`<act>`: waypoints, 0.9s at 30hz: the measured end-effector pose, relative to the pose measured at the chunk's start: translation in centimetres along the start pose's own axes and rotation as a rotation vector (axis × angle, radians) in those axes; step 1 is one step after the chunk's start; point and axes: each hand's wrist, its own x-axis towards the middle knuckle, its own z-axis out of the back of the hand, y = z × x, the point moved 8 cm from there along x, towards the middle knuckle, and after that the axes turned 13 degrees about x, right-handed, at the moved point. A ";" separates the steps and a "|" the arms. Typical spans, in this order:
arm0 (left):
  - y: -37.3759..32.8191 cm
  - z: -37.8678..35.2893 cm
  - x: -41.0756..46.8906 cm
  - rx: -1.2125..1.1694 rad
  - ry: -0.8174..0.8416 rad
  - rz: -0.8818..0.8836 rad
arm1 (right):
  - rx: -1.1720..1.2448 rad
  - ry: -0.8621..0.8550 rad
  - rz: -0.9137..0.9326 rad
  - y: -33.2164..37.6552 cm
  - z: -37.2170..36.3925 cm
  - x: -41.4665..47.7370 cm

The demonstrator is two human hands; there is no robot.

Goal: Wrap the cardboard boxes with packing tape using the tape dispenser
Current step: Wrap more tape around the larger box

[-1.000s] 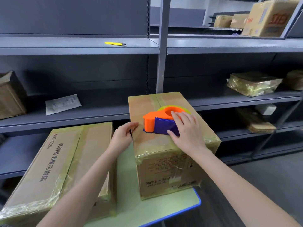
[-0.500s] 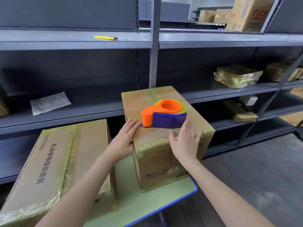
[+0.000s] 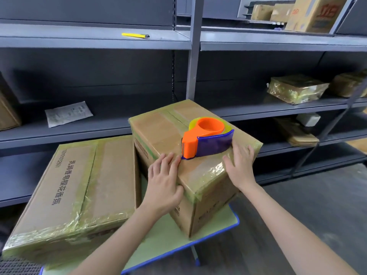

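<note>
A taped cardboard box [image 3: 158, 132] stands on a small green table [image 3: 164, 235], turned with one corner toward me. An orange and purple tape dispenser [image 3: 206, 140] lies on its top, free of both hands. My left hand [image 3: 164, 181] presses flat on the box's near left top edge, fingers spread. On the near right top edge my right hand [image 3: 241, 165] rests flat, fingertips just beside the dispenser's purple body. A larger taped box [image 3: 67, 187] with printed characters lies to the left on the same table.
Grey metal shelving [image 3: 191, 56] runs behind the table. A yellow utility knife [image 3: 135, 35] lies on the upper shelf, a paper packet [image 3: 68, 113] on the middle left shelf, wrapped parcels [image 3: 296, 88] on the right shelves. Bare floor lies at lower right.
My right hand let go of the dispenser and moved down onto the box's edge. The box has turned on the table, its near corner now pointing toward me.
</note>
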 end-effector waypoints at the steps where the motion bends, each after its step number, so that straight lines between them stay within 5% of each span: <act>1: -1.0 0.3 -0.5 0.019 -0.009 -0.001 | 0.029 0.024 0.013 -0.3 0.3 0.1; 7: -3.0 2.3 -1.1 -0.025 -0.049 -0.041 | 0.079 0.095 0.006 -1.2 1.2 0.7; 11: 2.1 3.1 1.4 -0.199 -0.072 0.126 | 0.216 -0.048 -0.306 -2.2 1.9 -1.8; 16: 9.7 0.2 6.1 0.043 0.179 0.348 | 0.530 0.019 -0.488 -1.1 -0.3 -4.1; 27: 12.1 -1.9 11.4 0.202 0.311 0.216 | 0.523 -0.031 -0.543 0.0 -0.9 -4.0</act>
